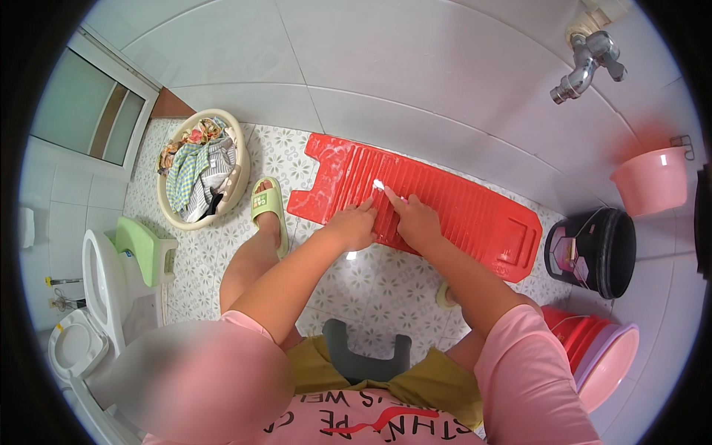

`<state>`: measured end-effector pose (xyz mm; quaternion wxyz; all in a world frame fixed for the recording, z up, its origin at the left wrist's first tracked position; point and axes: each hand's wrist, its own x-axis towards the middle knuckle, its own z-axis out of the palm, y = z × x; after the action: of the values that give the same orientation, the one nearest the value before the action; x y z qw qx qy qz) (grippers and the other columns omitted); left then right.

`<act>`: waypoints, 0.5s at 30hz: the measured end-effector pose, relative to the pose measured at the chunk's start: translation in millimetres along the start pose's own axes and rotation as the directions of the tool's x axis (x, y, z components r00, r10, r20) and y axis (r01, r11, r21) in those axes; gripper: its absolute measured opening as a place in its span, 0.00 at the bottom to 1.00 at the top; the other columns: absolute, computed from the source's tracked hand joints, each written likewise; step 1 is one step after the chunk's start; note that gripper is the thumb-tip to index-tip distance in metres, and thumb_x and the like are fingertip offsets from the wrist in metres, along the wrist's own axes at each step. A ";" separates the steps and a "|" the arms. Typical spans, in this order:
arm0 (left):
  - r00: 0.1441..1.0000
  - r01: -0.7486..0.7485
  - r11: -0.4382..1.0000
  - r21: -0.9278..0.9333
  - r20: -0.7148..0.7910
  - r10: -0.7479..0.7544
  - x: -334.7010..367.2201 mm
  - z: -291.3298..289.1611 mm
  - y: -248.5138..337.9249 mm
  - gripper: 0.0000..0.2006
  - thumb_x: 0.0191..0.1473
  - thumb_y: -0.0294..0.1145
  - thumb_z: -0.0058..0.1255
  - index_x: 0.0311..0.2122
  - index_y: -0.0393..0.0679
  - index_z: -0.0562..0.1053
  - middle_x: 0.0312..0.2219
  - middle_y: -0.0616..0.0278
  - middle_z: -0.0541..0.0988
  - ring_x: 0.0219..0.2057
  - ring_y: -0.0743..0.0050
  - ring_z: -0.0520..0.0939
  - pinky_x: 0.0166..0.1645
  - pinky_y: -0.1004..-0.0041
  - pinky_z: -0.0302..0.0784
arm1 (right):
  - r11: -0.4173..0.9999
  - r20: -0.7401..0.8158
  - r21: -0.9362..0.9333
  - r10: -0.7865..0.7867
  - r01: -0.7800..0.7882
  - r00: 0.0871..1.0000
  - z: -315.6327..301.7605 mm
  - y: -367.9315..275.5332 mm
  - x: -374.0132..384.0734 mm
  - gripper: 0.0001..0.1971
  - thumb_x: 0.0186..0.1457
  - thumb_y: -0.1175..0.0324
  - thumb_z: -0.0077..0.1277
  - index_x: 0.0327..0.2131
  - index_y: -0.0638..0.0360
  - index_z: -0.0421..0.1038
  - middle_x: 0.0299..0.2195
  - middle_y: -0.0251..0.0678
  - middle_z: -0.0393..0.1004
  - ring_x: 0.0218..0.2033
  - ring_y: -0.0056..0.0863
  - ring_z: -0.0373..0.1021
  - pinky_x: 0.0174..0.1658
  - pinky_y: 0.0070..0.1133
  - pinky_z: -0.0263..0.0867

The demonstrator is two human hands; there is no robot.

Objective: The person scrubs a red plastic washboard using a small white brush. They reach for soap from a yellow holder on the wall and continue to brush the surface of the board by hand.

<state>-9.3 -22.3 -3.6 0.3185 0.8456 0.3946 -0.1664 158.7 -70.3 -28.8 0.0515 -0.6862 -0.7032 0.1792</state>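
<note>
A red ribbed washboard point(456, 208) lies slantwise on the floor in front of me, its left end wet and foamy. A small white blob point(379, 184) sits on its ridges; whether foam or a scrap of something, I cannot tell. My right hand point(417, 222) rests at the board's near edge, index finger stretched out almost to the blob and the other fingers partly bent. Just left of it, my left hand point(353, 225) lies over the same edge, fingers reaching forward on the ridges. I see nothing held in either hand.
A cream basket point(241, 167) of clothes stands at left, near a green stool point(139, 248) and a toilet point(104, 274). On the right are a black bucket point(615, 256), red bucket point(575, 334), pink basin point(615, 367) and hanging pink pail point(653, 182). A tap point(582, 70) juts from the wall.
</note>
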 end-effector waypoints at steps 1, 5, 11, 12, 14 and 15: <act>1.000 0.006 1.000 -0.001 0.005 -0.006 -0.9 2.5 0.2 0.30 0.48 0.39 0.53 0.55 0.36 0.62 0.60 0.46 0.55 0.54 0.47 0.66 0.57 0.61 0.63 | 1.000 -0.005 0.000 -0.001 0.001 1.000 0.9 -0.9 -2.4 0.28 0.52 0.72 0.42 0.57 0.34 0.57 0.30 0.43 0.68 0.28 0.40 0.71 0.31 0.33 0.69; 0.999 0.022 1.000 0.003 0.026 -0.022 -6.5 7.3 3.4 0.31 0.48 0.40 0.52 0.56 0.36 0.61 0.60 0.47 0.54 0.55 0.47 0.66 0.57 0.62 0.63 | 0.999 0.057 0.039 0.001 -0.003 0.998 -0.6 -2.4 -6.4 0.31 0.49 0.74 0.44 0.58 0.34 0.56 0.32 0.44 0.69 0.30 0.41 0.72 0.33 0.34 0.70; 0.993 0.062 0.998 0.012 0.099 -0.063 -14.4 8.8 10.8 0.27 0.48 0.39 0.50 0.53 0.39 0.63 0.61 0.50 0.52 0.57 0.48 0.62 0.57 0.54 0.62 | 0.997 0.076 0.071 -0.017 0.011 0.997 -0.7 1.9 -7.9 0.32 0.47 0.74 0.45 0.57 0.33 0.57 0.33 0.45 0.70 0.31 0.43 0.72 0.35 0.35 0.70; 0.992 0.066 0.997 0.033 0.110 -0.069 -15.2 8.6 11.2 0.27 0.48 0.39 0.50 0.53 0.39 0.62 0.61 0.50 0.52 0.58 0.49 0.62 0.57 0.54 0.62 | 0.998 0.094 0.037 -0.052 0.049 0.994 -5.6 3.7 -4.6 0.32 0.47 0.75 0.45 0.57 0.34 0.57 0.33 0.45 0.70 0.32 0.44 0.72 0.35 0.35 0.70; 0.990 0.068 0.997 0.045 0.119 -0.073 -15.0 10.2 12.2 0.27 0.48 0.38 0.49 0.54 0.39 0.62 0.61 0.50 0.52 0.58 0.49 0.62 0.58 0.54 0.61 | 0.996 0.118 -0.002 -0.089 0.089 0.989 -14.8 6.3 4.2 0.32 0.47 0.75 0.45 0.57 0.34 0.57 0.33 0.45 0.70 0.32 0.44 0.72 0.35 0.35 0.70; 0.991 0.079 0.996 0.034 0.106 -0.082 -14.3 11.4 13.2 0.27 0.49 0.38 0.48 0.54 0.39 0.62 0.61 0.49 0.52 0.58 0.49 0.61 0.58 0.54 0.61 | 0.997 0.126 -0.009 -0.078 0.080 0.989 -19.1 7.6 9.5 0.32 0.47 0.75 0.45 0.57 0.34 0.57 0.34 0.46 0.71 0.33 0.44 0.72 0.36 0.35 0.69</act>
<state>-8.5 -44.4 0.9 0.3196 0.8235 0.4084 -0.2300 171.5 -57.6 -15.1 0.0095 -0.6454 -0.7330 0.2146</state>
